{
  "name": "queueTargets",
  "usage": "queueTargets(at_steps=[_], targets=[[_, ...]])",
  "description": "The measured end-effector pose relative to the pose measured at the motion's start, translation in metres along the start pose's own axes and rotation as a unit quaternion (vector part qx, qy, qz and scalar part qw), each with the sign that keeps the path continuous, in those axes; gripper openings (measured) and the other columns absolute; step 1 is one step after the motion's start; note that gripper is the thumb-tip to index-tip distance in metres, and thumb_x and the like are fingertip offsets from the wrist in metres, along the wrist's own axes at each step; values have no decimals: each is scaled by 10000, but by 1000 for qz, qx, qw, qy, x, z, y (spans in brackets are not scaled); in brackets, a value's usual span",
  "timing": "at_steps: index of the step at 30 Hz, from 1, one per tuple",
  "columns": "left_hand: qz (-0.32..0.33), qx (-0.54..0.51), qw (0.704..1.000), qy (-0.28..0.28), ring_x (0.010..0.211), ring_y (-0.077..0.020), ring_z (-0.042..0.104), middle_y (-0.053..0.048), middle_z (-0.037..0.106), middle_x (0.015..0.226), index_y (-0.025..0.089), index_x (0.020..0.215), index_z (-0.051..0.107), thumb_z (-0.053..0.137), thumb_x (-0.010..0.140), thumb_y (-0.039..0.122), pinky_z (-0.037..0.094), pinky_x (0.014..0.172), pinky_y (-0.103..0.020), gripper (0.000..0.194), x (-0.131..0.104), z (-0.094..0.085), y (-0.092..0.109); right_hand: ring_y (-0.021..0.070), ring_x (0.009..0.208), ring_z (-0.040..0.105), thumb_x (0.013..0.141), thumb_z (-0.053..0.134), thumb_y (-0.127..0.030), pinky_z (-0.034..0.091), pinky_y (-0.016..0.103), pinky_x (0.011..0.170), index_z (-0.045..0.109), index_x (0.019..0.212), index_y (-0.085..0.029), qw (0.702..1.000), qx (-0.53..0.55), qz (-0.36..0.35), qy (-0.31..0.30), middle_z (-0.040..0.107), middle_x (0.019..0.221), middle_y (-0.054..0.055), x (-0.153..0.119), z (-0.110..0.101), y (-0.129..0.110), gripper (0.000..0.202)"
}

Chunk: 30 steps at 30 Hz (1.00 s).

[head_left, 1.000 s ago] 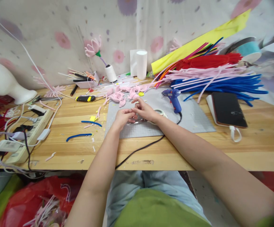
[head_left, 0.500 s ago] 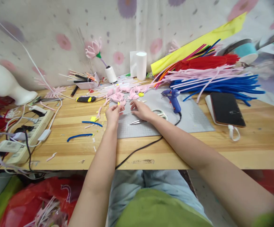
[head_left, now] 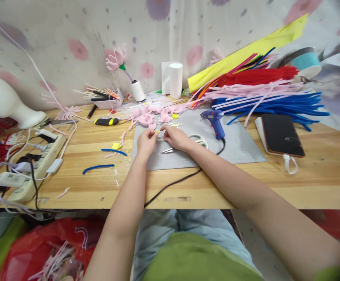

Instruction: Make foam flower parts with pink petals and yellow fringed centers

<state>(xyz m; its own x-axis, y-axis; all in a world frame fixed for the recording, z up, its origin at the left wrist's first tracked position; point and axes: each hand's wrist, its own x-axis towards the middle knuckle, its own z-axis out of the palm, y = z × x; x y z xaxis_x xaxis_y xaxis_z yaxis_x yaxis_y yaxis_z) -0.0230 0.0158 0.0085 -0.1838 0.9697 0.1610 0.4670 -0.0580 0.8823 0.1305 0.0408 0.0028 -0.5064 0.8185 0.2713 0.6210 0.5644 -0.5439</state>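
Over the grey cutting mat (head_left: 240, 150), my left hand (head_left: 146, 145) is closed in a pinch, with a small yellow piece (head_left: 157, 132) at its fingertips. Just to the right, my right hand (head_left: 174, 137) has its fingers curled down and pressed together; whatever they hold is too small to make out. Pink pipe-cleaner petals (head_left: 145, 119) lie beyond both hands, beside a small yellow coil (head_left: 174, 116). Scissors (head_left: 197, 139) with pale handles rest partly under my right wrist, blades pointing left. A blue hot glue gun (head_left: 213, 121) lies on the mat farther right.
Pipe-cleaner bundles, including a blue bundle (head_left: 272, 107), fill the back right, near a dark phone (head_left: 281, 134). A black cord (head_left: 172, 183) crosses the front. At left are a utility knife (head_left: 106, 121), a power strip (head_left: 38, 171) and a white foam head (head_left: 8, 103).
My left hand has shifted slightly right, closer to my right hand. The yellow piece now shows at its fingertips, and a pink petal lies uncovered beyond it. My right hand has barely moved.
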Motion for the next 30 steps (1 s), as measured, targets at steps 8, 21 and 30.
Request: queueTargets(at_steps=[8, 21, 30], targets=[[31, 4, 999, -43, 609, -99, 521, 31, 592, 617, 172, 680, 589, 604, 726, 238, 376, 621, -224, 82, 0, 0, -1, 162, 733, 555, 749, 475, -101, 416, 299, 729, 469, 1079, -188, 993, 115, -19, 7, 606, 807, 9, -4, -4, 1, 341], [-156, -196, 963, -99, 565, -111, 605, -5, 643, 602, 144, 662, 587, 712, 598, 241, 486, 556, -227, 171, -7, 5, 17, 117, 692, 552, 691, 551, -143, 463, 287, 685, 399, 1002, -231, 945, 321, -11, 63, 514, 802, -33, -2, -3, 8, 358], [-177, -196, 959, -98, 616, -134, 652, -9, 658, 655, 150, 717, 549, 713, 633, 249, 494, 568, -240, 209, -9, 3, 18, 70, 635, 531, 674, 549, -144, 466, 253, 624, 366, 1036, -236, 935, 353, -14, 38, 468, 952, -9, -3, -3, 9, 415]])
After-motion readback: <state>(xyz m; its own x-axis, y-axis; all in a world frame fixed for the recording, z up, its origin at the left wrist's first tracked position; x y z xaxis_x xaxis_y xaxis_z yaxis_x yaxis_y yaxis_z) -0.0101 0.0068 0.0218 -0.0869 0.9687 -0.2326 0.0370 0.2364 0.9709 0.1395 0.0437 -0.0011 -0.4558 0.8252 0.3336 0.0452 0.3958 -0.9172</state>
